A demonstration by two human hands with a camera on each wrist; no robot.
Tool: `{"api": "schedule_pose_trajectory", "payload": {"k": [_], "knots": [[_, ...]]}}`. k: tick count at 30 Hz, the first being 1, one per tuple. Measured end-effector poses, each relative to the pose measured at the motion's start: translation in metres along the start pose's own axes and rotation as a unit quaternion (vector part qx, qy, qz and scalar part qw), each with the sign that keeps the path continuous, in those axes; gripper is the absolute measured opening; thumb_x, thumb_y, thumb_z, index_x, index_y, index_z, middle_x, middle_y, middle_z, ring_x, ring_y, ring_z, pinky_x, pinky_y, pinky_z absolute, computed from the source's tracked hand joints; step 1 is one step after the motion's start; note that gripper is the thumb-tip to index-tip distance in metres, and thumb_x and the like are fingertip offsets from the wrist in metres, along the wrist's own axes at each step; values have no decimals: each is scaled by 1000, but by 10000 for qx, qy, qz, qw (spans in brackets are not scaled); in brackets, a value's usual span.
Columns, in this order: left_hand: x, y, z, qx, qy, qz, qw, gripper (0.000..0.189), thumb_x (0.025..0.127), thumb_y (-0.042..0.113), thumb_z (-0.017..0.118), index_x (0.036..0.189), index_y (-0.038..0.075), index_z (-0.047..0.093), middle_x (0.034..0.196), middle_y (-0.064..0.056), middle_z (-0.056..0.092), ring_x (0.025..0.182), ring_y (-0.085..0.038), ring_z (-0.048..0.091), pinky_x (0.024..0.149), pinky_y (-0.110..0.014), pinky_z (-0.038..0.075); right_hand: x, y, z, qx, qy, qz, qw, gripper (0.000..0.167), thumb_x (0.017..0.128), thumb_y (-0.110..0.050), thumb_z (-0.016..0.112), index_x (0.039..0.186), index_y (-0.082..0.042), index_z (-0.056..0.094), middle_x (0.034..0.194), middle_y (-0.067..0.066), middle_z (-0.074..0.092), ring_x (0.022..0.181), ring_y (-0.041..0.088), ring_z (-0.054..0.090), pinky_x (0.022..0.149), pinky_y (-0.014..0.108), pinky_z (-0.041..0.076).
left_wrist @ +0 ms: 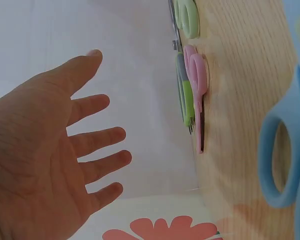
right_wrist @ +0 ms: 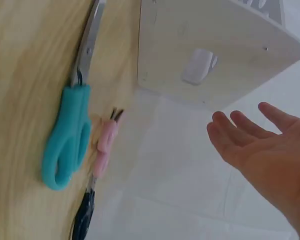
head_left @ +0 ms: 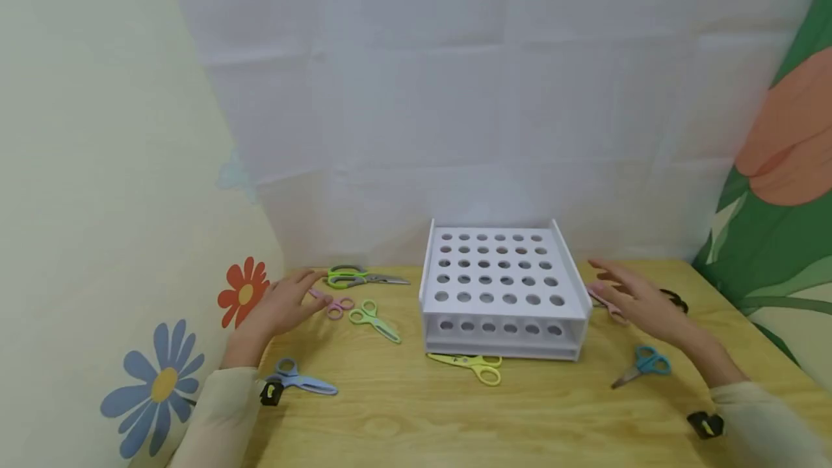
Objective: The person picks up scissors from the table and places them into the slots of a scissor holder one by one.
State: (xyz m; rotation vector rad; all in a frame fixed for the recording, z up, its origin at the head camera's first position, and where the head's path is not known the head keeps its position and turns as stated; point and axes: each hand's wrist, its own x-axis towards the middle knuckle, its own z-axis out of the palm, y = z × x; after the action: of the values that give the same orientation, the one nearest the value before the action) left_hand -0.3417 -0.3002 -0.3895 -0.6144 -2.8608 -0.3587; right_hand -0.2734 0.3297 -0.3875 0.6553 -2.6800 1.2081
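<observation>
My left hand (head_left: 286,305) hovers over the left of the table, fingers spread and holding nothing. Close to its fingertips lie pink scissors (left_wrist: 199,85), with green-and-grey scissors (head_left: 344,282) behind them. Light green scissors (head_left: 380,325) and blue scissors (head_left: 312,384) are nearby. At the right, my right hand (head_left: 640,305) is held above the table with fingers extended, also holding nothing. Beneath and around it are teal scissors (right_wrist: 70,115), a second pink pair (right_wrist: 107,135) and a black-handled pair (right_wrist: 83,215), partly hidden by the hand in the head view.
Between the hands stands a white two-tier rack (head_left: 507,316) with rows of round holes. Yellow scissors (head_left: 458,360) lie at its front edge. A white sheet (head_left: 416,92) hangs behind the wooden table (head_left: 390,425), with flower-decorated walls at both sides.
</observation>
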Motion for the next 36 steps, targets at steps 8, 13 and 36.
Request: {"api": "schedule_pose_trajectory", "payload": {"k": [8, 13, 36], "knots": [[4, -2, 10, -38, 68, 156, 9998, 59, 100, 37, 65, 147, 4, 51, 144, -24, 50, 132, -49, 44, 102, -75, 27, -1, 7, 16, 613, -140, 83, 9980, 52, 110, -24, 49, 159, -11, 35, 148, 22, 47, 115, 41, 59, 77, 48, 56], [4, -5, 17, 111, -33, 141, 9998, 56, 99, 33, 67, 145, 4, 53, 142, -26, 51, 128, -50, 48, 100, -76, 29, 0, 11, 20, 705, -141, 102, 9974, 53, 110, -24, 49, 159, -13, 34, 145, 23, 50, 125, 43, 52, 82, 50, 54], [13, -5, 63, 225, -370, 306, 9986, 42, 96, 24, 67, 137, 13, 63, 130, -22, 59, 122, -46, 53, 97, -72, 35, 5, 4, 20, 321, -9, 31, 9995, 52, 109, -30, 52, 157, -17, 39, 149, 18, 48, 123, 39, 57, 81, 47, 54]]}}
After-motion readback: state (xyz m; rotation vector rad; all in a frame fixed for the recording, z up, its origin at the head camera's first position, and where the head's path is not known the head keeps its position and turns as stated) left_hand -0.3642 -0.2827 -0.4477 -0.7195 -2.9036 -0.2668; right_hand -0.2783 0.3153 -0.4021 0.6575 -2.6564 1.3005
